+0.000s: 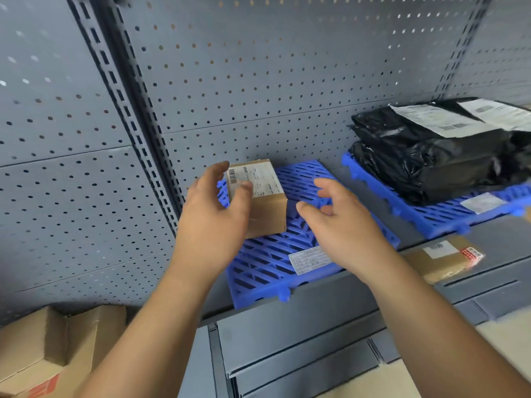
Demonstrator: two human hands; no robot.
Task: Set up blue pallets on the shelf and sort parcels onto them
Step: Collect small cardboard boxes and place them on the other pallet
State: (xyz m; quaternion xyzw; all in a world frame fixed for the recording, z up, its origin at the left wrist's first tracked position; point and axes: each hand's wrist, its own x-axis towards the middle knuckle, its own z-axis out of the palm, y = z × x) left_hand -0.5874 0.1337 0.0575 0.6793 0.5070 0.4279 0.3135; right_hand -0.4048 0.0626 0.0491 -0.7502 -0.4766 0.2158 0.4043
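One box (265,208) sits on the left pallet (258,268), your left hand (212,214) fingers curled round it, right hand (342,222) fingers spread beside it, so seat it flat before you let go

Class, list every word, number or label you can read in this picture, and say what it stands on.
No text here is legible.
Barcode label on the small brown cardboard box: print blurred.
White slip on the near blue plastic pallet: blurred.
White labels on the black plastic bags: too small.
Red print on the large brown carton: blurred.
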